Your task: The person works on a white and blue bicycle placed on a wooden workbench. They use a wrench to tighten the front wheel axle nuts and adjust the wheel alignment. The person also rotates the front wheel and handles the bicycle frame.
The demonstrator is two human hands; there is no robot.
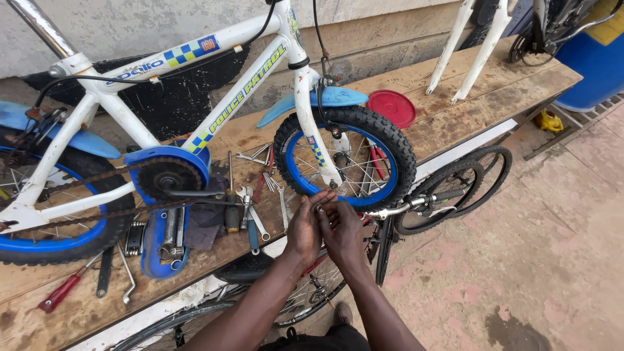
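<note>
A small white children's bicycle [195, 97] with blue rims and mudguards stands on a wooden workbench [455, 110]. Its front wheel [344, 156] has a knobbly black tyre. Both my hands meet at the lower edge of that wheel, near the bench's front edge. My left hand [305, 227] and my right hand [343, 233] pinch a small metal part [320, 208] between their fingertips. The part is too small to identify.
Spanners, screwdrivers and pliers [253, 201] lie scattered on the bench by the crank [170, 177]. A red lid [390, 108] sits behind the wheel. White fork legs [478, 45] stand at the back right. Another black bicycle [448, 188] leans below the bench.
</note>
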